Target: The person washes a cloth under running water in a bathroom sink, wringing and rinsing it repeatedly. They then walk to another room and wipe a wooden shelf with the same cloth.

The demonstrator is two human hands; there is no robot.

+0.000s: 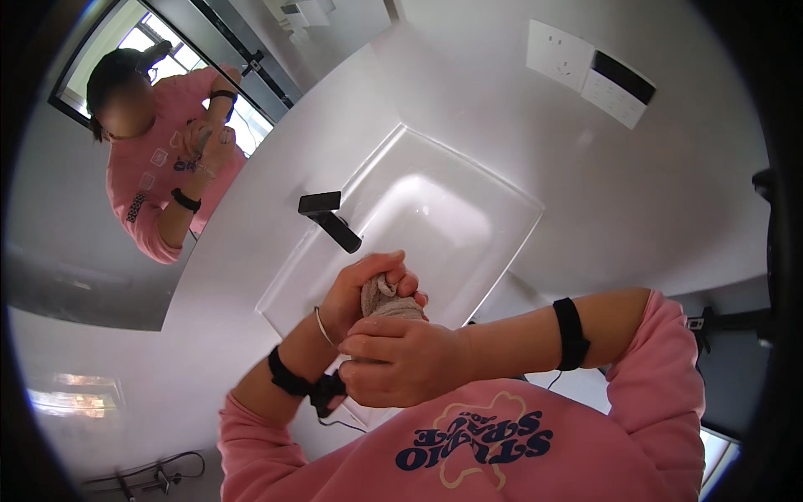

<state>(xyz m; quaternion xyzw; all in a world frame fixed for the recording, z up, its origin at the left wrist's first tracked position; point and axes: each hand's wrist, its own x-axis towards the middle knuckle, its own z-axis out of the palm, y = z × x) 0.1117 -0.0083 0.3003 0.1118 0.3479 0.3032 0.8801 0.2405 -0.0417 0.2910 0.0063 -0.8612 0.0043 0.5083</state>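
Observation:
My left hand (354, 282) is closed around one end of a bunched grey-beige cloth (392, 305). Nearer my chest, my right hand (408, 361) grips the lower part of the same cloth, its fingers wrapped over it. Both fists sit close together over the near side of a white washbasin (477, 157). Much of the cloth is hidden inside my fingers, so its full size cannot be told. A black faucet (332, 219) stands at the basin's left edge, just beyond my left hand; I cannot make out any running water.
A mirror (69, 251) on the left reflects a person in a pink sweatshirt. White wall sockets (559, 55) and a control panel (618, 88) are at the upper right. Black straps (569, 334) circle both forearms, and a thin cable (342, 425) hangs below the left wrist.

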